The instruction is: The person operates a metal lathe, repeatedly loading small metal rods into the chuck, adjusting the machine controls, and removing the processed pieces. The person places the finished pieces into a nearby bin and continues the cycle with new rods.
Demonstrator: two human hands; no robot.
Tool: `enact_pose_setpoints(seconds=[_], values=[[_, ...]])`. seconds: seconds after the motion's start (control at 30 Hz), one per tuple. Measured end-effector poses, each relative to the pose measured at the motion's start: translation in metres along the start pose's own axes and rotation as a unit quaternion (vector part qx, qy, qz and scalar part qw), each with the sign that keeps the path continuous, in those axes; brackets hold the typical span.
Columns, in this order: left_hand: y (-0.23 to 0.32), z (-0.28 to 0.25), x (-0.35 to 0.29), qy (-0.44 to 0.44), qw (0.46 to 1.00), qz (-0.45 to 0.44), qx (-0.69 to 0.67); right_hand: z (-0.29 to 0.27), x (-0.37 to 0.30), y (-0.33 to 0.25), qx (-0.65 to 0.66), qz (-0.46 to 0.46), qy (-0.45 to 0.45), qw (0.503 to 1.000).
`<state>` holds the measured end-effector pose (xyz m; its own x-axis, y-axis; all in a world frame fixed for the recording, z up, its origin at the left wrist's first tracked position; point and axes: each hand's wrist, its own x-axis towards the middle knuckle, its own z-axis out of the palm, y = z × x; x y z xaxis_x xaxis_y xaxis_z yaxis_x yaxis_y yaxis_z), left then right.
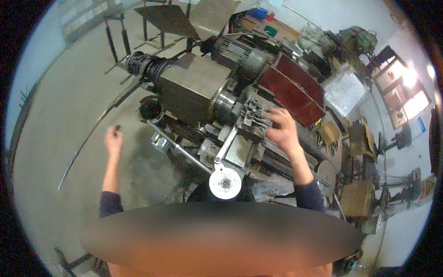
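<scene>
Glare flares at the window (417, 102) on the right; elsewhere the picture is softly lit, grainy. Fisheye curves the black-rimmed edges; the lower middle is blurred.

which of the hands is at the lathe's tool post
The right hand, its fingers at the tool post; the left hand is off to the left, apart from the lathe.

Right grip (282, 132) at tool post (251, 115); left grip (114, 142) apart from lathe (196, 81)
</scene>
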<state>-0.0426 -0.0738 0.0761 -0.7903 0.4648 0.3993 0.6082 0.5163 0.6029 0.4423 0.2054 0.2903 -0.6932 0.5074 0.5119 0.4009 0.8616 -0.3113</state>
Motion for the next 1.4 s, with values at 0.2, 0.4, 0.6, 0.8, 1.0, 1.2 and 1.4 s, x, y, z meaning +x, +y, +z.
enact_pose_setpoints(seconds=[0.2,0.4,0.6,0.8,1.0,1.2,1.4], values=[[0.031,0.143,-0.047,-0.303,0.94,0.022,0.157,-0.089,-0.139,0.034,-0.073,0.28,0.002,0.957],[0.028,0.113,0.004,-0.309,0.866,0.219,0.326,-0.146,-0.269,0.09,-0.129,0.474,0.009,0.871],[0.071,0.055,-0.019,-0.271,0.962,-0.03,-0.029,-0.2,-0.397,0.179,-0.308,0.584,-0.08,0.747],[0.13,0.041,-0.031,-0.185,0.901,-0.264,-0.291,-0.222,-0.494,0.259,-0.35,0.624,-0.152,0.682],[0.151,0.1,-0.035,-0.101,0.893,-0.261,-0.353,-0.19,-0.501,0.209,-0.366,0.664,-0.125,0.64],[0.127,0.135,-0.037,-0.034,0.892,-0.255,-0.372,-0.156,-0.479,0.146,-0.346,0.709,-0.044,0.613],[0.145,0.123,-0.039,-0.032,0.887,-0.29,-0.358,-0.144,-0.485,0.134,-0.341,0.692,-0.012,0.636]])
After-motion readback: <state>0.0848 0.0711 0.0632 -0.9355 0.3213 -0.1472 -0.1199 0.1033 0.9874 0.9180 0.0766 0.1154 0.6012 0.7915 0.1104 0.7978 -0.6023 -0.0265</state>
